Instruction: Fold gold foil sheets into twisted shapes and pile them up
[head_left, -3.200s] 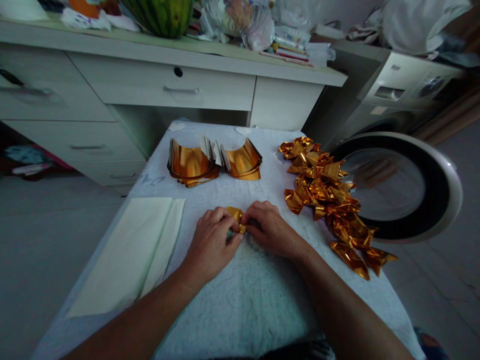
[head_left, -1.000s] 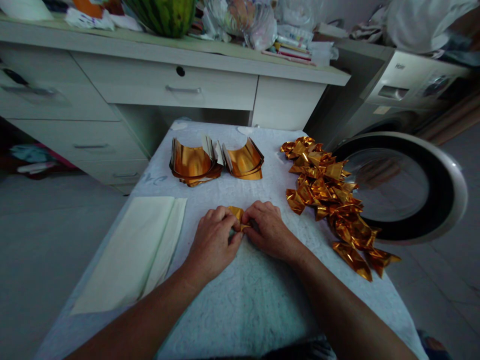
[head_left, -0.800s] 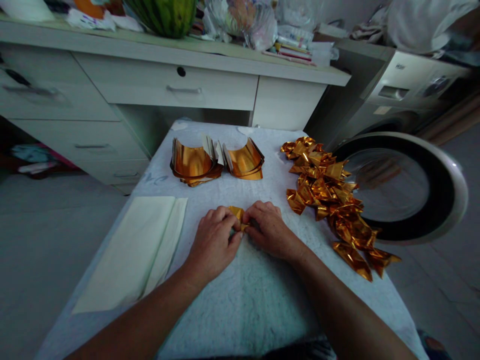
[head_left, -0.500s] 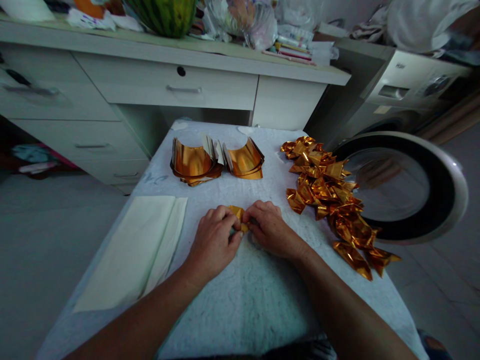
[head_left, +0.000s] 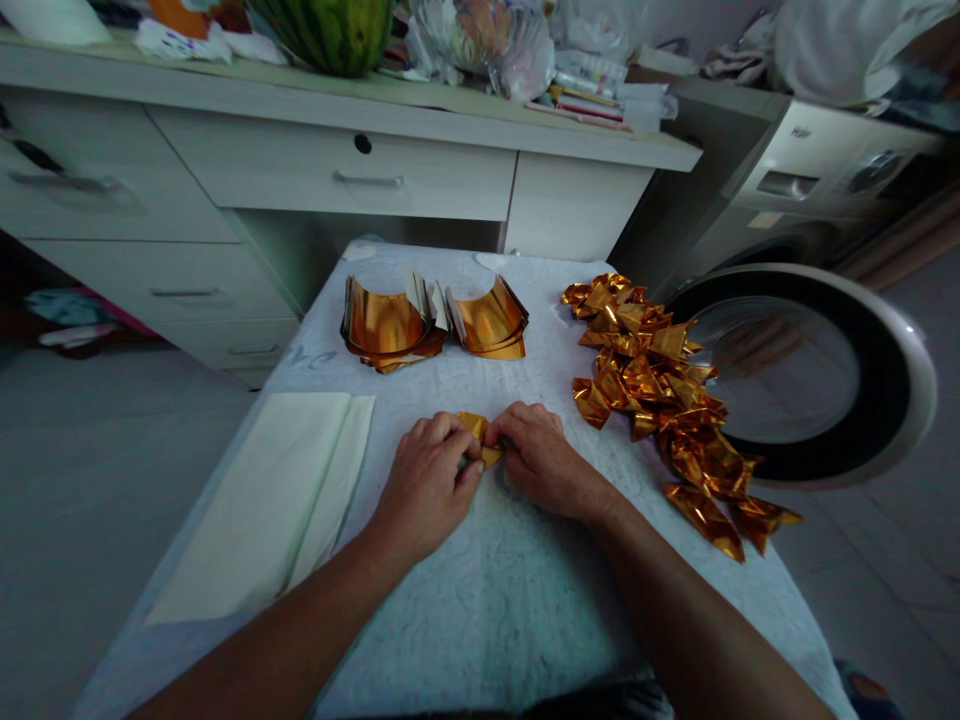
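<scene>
Between my two hands is a small piece of folded gold foil paper (head_left: 474,424), partly hidden by the fingers. My left hand (head_left: 433,470) is closed on its left side, thumb and fingers pinching. My right hand (head_left: 538,452) pinches the right side of the same piece. Beyond the hands stand two curved stacks of gold foil sheets, the left stack (head_left: 386,318) and the right stack (head_left: 489,318). A long heap of folded gold foil pieces (head_left: 645,375) lies to the right of my right hand.
A cloth (head_left: 480,640) covers the table. Folded pale paper sheets (head_left: 255,490) lie at its left. An open washing machine door (head_left: 911,380) stands close by the table's right edge. Behind is a white drawer cabinet (head_left: 435,180) with a watermelon (head_left: 330,35) on top.
Both hands stay in nearly the same place. The left thumb has shifted slightly, and a little more of the foil's lower edge shows between the hands.
</scene>
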